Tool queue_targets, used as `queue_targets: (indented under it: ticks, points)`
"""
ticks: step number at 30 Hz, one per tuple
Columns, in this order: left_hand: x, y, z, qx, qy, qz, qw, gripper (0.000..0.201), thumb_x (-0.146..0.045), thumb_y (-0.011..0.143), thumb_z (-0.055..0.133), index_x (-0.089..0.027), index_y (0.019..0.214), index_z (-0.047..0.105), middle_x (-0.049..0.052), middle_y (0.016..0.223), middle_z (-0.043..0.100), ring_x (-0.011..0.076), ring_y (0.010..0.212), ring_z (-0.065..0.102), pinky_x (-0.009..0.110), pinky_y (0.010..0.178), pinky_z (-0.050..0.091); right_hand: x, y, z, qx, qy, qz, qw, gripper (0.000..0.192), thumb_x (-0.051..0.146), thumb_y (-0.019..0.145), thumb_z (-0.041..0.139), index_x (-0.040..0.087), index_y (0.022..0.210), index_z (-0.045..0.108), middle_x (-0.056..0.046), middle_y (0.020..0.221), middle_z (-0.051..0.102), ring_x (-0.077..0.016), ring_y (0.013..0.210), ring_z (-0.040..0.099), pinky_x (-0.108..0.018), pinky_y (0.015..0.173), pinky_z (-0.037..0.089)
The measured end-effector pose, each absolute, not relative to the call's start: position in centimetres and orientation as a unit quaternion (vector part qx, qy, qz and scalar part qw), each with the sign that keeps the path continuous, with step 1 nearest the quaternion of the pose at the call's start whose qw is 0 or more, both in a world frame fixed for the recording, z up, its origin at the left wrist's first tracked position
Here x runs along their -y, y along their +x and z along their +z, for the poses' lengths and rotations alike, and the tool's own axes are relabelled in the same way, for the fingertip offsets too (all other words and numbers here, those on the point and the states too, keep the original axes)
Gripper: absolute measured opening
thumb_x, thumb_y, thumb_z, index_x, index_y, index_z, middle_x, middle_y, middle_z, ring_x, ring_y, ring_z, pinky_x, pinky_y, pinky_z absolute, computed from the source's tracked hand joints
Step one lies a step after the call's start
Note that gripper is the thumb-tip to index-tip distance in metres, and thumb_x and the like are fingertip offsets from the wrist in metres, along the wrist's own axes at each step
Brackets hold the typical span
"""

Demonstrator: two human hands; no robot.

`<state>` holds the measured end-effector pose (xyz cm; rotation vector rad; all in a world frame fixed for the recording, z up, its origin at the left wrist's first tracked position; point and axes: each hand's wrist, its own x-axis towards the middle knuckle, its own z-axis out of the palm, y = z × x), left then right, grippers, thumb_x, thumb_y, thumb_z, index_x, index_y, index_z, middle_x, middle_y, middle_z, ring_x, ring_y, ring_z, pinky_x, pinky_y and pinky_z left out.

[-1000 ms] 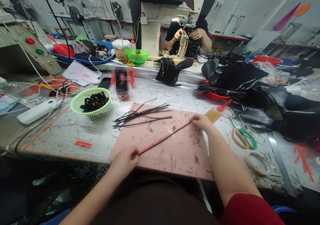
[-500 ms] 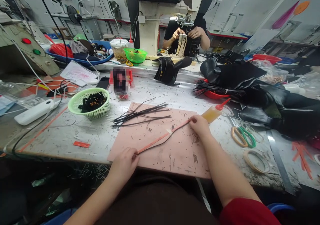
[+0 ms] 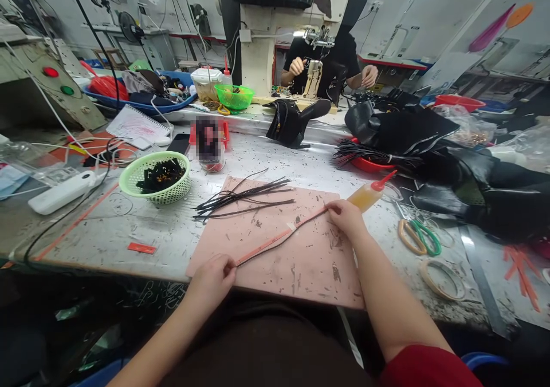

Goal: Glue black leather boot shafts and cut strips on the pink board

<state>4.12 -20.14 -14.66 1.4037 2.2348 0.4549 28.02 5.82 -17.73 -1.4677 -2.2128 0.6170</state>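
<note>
A thin black strip (image 3: 275,245) stretches between my two hands, running beside an orange strip (image 3: 260,250) on a pinkish board (image 3: 318,267). My left hand (image 3: 217,275) pinches its near end at the board's front left edge. At the other end, my right hand (image 3: 345,215) has thumb and fingers closed on the strip, close to a glue bottle (image 3: 364,197) with a red nozzle. A small light patch of tape (image 3: 291,225) crosses the orange strip midway. Several loose black strips (image 3: 244,197) lie on the far left of the board.
A green basket (image 3: 129,181) of black pieces stands at left. Scissors (image 3: 412,237), a tape roll (image 3: 442,279) and a metal ruler (image 3: 481,278) lie at right. Black leather pieces (image 3: 399,126) are piled behind them. A co-worker (image 3: 318,60) sits behind a sewing machine (image 3: 262,49).
The black strip is drawn straighter and lies closer to the orange strip. My hands have barely moved. The co-worker's hands have moved apart, away from the machine.
</note>
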Motion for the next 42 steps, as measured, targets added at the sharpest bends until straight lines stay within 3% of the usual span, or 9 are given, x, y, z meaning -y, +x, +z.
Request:
queue_targets:
  ticks: [4,13,24,30,35,38,42]
  points:
    - [20.1,4.0,-14.5,-0.809,0.51,0.172,0.236,0.013,-0.016,0.073,0.045,-0.021,0.065,0.053,0.001,0.068,0.06,0.0159,0.063,0.056,0.026,0.059,0.043,-5.9,28.4,-17.2,0.803,-0.515,0.233,0.19,0.017,0.017,0.067,0.049,0.019,0.071,0.065,-0.004,0.082,0.065,-0.0178,0.08,0.058,-0.029,0.077,0.043]
    - [19.9,3.9,-14.7,-0.804,0.516,0.172,0.24,0.015,-0.02,0.077,0.044,-0.021,0.064,0.052,0.002,0.071,0.063,0.0187,0.071,0.059,0.028,0.065,0.044,-7.2,29.1,-16.2,0.762,-0.559,0.285,0.16,0.013,0.017,0.061,0.053,0.018,0.066,0.064,0.0,0.063,0.064,-0.0159,0.063,0.057,-0.026,0.061,0.044]
    - [19.5,4.0,-14.6,-0.808,0.514,0.176,0.226,0.013,-0.024,0.077,0.048,-0.022,0.065,0.051,0.001,0.069,0.062,0.0182,0.067,0.059,0.026,0.061,0.045,-8.1,29.3,-16.9,0.732,-0.573,0.317,0.191,0.014,0.021,0.06,0.055,0.017,0.067,0.065,-0.002,0.066,0.066,-0.0173,0.066,0.059,-0.028,0.063,0.045]
    - [21.7,3.9,-15.6,-0.767,0.598,0.197,0.127,0.026,-0.027,0.087,0.035,-0.02,0.079,0.059,0.004,0.078,0.065,0.017,0.068,0.061,0.025,0.059,0.045,-8.0,29.6,-17.2,0.735,-0.559,0.327,0.2,0.013,0.02,0.06,0.054,0.017,0.067,0.064,-0.002,0.066,0.066,-0.0175,0.067,0.06,-0.028,0.064,0.046]
    - [21.8,4.3,-16.6,-0.76,0.625,0.175,0.036,0.028,-0.03,0.089,0.037,-0.02,0.092,0.063,0.006,0.085,0.068,0.018,0.069,0.064,0.024,0.058,0.045,-8.2,29.6,-17.1,0.746,-0.553,0.323,0.182,0.01,0.019,0.067,0.056,0.016,0.072,0.064,-0.002,0.068,0.066,-0.0171,0.068,0.061,-0.029,0.064,0.048]
    - [21.1,4.0,-16.9,-0.763,0.626,0.158,0.015,0.029,-0.029,0.089,0.036,-0.02,0.083,0.064,0.005,0.08,0.068,0.0177,0.067,0.063,0.024,0.055,0.043,-8.4,29.3,-16.9,0.754,-0.557,0.313,0.153,0.006,0.019,0.075,0.059,0.014,0.075,0.063,-0.001,0.072,0.065,-0.0151,0.07,0.061,-0.03,0.068,0.049]
    - [20.7,3.7,-16.5,-0.777,0.604,0.167,0.057,0.029,-0.032,0.086,0.034,-0.021,0.075,0.059,0.003,0.074,0.065,0.0171,0.064,0.062,0.023,0.053,0.042,-8.8,28.8,-16.5,0.766,-0.557,0.303,0.103,0.016,0.028,0.085,0.056,0.012,0.087,0.06,-0.002,0.087,0.063,-0.0135,0.078,0.06,-0.032,0.071,0.05]
